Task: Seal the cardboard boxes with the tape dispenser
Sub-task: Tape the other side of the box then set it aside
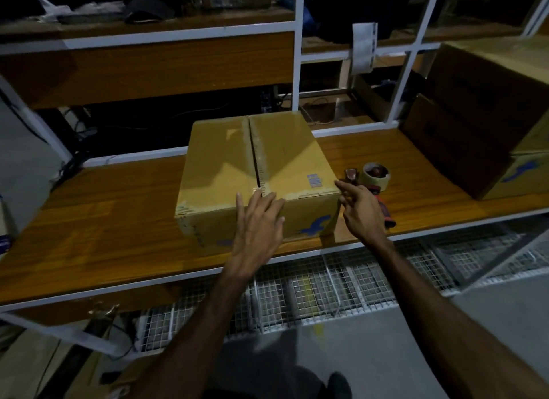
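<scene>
A brown cardboard box [225, 161] with a blue logo on its front stands in the middle of the wooden table [104, 220]. Clear tape runs along its top centre seam. My left hand [257, 220] lies flat with straight fingers on the box's front top edge, at the near end of the seam. My right hand [361, 208] is open at the box's front right corner, index finger stretched toward that corner. The tape dispenser [375, 177], with a roll of tape and a red handle, lies on the table just behind my right hand, partly hidden by it.
A larger cardboard box [490, 125] stands on the table at the far right. White metal shelf posts [298, 57] rise behind the box, with cluttered shelves above. Wire mesh racks [326, 285] sit below the table's front edge.
</scene>
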Demonstrator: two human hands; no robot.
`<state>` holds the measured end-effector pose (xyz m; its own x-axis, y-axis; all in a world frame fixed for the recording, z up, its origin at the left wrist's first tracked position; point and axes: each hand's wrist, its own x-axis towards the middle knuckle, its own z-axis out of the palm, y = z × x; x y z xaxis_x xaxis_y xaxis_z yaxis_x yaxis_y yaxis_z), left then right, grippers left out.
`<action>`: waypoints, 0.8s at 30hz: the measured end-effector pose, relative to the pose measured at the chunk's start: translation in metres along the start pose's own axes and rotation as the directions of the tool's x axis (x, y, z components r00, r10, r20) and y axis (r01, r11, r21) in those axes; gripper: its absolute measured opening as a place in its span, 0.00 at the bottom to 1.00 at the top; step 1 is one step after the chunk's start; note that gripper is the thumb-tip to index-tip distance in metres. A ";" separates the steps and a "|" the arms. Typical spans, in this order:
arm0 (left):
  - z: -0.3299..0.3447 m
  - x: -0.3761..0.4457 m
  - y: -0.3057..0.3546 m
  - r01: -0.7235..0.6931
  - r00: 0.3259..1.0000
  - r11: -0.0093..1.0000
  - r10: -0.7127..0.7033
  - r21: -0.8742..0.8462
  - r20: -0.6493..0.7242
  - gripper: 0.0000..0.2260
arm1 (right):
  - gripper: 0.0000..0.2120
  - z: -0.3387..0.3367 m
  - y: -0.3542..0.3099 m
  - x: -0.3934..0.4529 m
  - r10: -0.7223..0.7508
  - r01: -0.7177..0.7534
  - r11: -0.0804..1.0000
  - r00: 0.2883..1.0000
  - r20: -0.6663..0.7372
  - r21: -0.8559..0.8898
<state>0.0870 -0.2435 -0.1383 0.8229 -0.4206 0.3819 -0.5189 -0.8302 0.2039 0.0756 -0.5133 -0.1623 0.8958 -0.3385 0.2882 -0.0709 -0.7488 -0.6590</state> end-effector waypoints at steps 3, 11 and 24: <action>0.005 0.012 0.015 -0.025 1.000 0.999 0.025 -0.043 -0.013 0.18 | 0.18 -0.002 0.011 0.007 -0.046 0.044 0.990 0.999 0.008 0.137; 0.023 0.069 0.067 -0.131 0.991 0.972 0.124 -0.197 -0.048 0.12 | 0.19 -0.018 0.101 0.047 0.223 -0.209 0.956 0.973 0.050 -0.204; 0.044 0.124 0.116 0.199 0.977 0.897 -0.214 -0.394 0.008 0.10 | 0.05 -0.010 0.136 0.120 0.343 -0.360 0.932 0.831 0.439 -0.046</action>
<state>0.1392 -0.4082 -0.1065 0.9165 -0.2365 0.3226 -0.3928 -0.6848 0.6138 0.1692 -0.6616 -0.2110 0.9123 -0.2878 -0.2913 -0.4089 -0.6021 -0.6858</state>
